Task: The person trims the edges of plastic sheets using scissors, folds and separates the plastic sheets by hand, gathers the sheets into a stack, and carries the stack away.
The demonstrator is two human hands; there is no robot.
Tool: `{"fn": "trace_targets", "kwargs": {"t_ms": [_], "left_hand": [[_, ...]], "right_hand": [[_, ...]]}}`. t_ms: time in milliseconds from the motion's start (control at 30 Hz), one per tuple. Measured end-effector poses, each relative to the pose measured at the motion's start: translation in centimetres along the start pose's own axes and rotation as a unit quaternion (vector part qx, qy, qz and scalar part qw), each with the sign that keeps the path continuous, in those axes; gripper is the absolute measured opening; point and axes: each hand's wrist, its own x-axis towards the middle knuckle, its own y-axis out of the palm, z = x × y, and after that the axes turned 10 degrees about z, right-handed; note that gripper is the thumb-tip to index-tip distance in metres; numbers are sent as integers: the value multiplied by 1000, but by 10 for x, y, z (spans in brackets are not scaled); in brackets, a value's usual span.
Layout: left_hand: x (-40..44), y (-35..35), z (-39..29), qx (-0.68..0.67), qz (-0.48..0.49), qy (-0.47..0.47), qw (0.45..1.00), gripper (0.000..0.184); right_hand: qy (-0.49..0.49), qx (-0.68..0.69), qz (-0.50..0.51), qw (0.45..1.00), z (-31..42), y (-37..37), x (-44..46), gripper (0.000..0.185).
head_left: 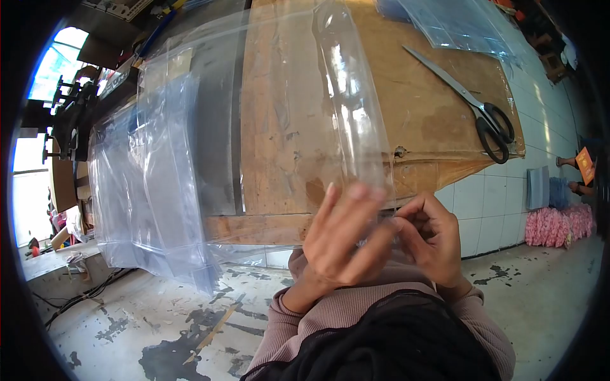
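A clear plastic sheet (298,127) lies over the brown work table, with a glossy folded strip along its right side. My right hand (433,238) is closed in a pinch at the sheet's near right corner. Just left of it, my left hand (349,238) is over the near edge of the plastic, fingers stretched out and apart, partly blurred by motion. Whether its fingertips touch the film I cannot tell. Black-handled scissors (473,98) lie with spread handles on the table's right part.
A pile of clear plastic sheets (149,184) hangs over the table's left near edge. More plastic bags (454,25) lie at the far right corner. Pink bundles (559,227) are on the floor at right, near another person's hand (579,188). Cables (82,295) run along the left.
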Motion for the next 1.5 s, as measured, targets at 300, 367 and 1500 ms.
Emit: {"fn": "trace_targets", "kwargs": {"t_ms": [300,367,1500], "left_hand": [[-5,-14,3,-72,75,23,994,21],[-7,-17,0,-66,81,-10,995,25],[2,-9,-12,-30,46,-50,997,36]], "right_hand": [[38,53,59,996,1,-8,-2,9],[15,5,58,998,0,-9,-3,9],[13,-514,-154,844,24,-118,-15,62]]}}
